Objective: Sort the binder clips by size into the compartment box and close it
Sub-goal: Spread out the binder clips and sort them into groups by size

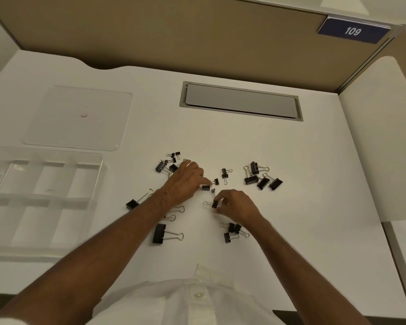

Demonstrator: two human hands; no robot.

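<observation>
Right hand (234, 207) pinches a small binder clip (215, 204) mid-desk (314, 184), left hand (185, 181) fingers curled on another small clip (205, 187). Loose clips scattered around both. Clear compartment box (42, 198) sits open at the left edge, lid (80, 118) behind it.

The binder clips (204, 193) lie scattered on the worktop (314, 184), in front of the cable hatch (240, 102) set into it. The compartment box (42, 200) sits on the worktop well to the left of the hatch and nearer the person, with its lid (80, 118) lying flat just behind it. A partition wall (174, 38) stands behind the hatch, with a number plate (353, 31) at its top, to the hatch's right.
</observation>
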